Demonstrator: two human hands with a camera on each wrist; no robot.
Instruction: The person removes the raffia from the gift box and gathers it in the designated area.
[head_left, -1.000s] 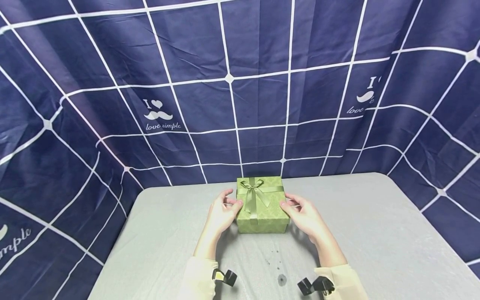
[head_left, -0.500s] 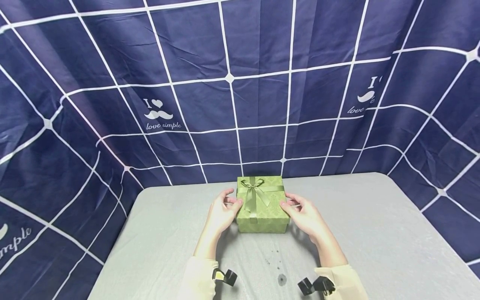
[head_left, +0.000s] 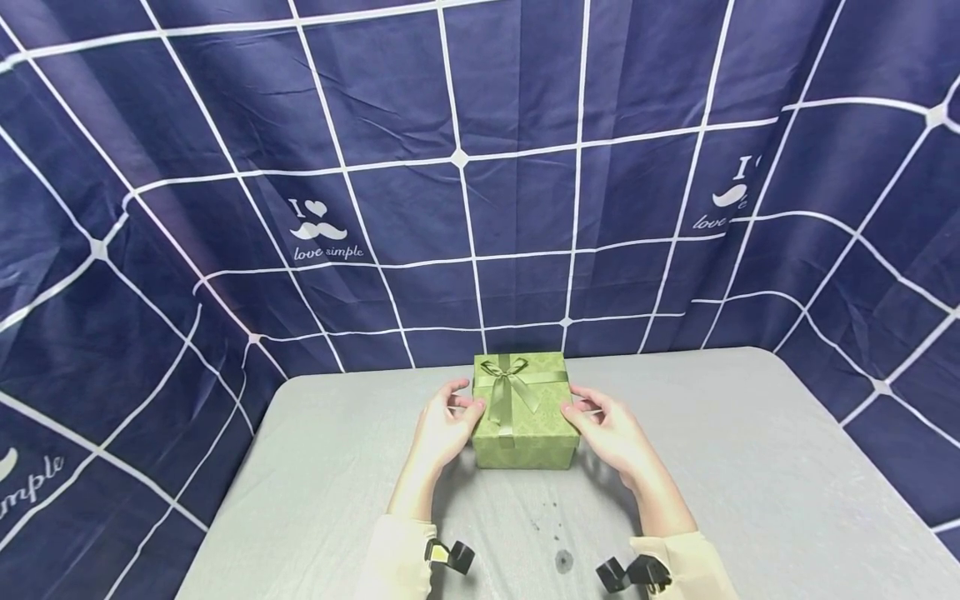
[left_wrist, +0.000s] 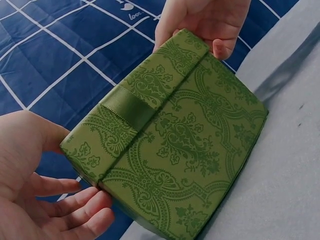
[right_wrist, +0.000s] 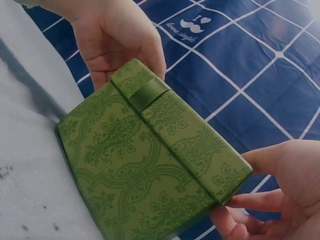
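Note:
A green gift box [head_left: 536, 417] with a dark leafy pattern sits on the grey table, lid on. A satin ribbon [head_left: 504, 408] crosses the lid and is tied in a bow [head_left: 506, 369] toward its far left. My left hand [head_left: 444, 423] grips the lid's left side, thumb at the top edge and fingers lower along the side. On the opposite side my right hand [head_left: 611, 427] holds the lid the same way. In the left wrist view the lid's lower rim shows as a seam across the patterned front [left_wrist: 185, 145]. The box's far side is hidden.
The grey table [head_left: 337, 492] carries a few dark spots [head_left: 564, 560] in front of the box. Behind it hangs a navy curtain [head_left: 405, 208] with white grid lines, which also runs along both sides. Each sleeve bears a black wrist camera [head_left: 459, 556].

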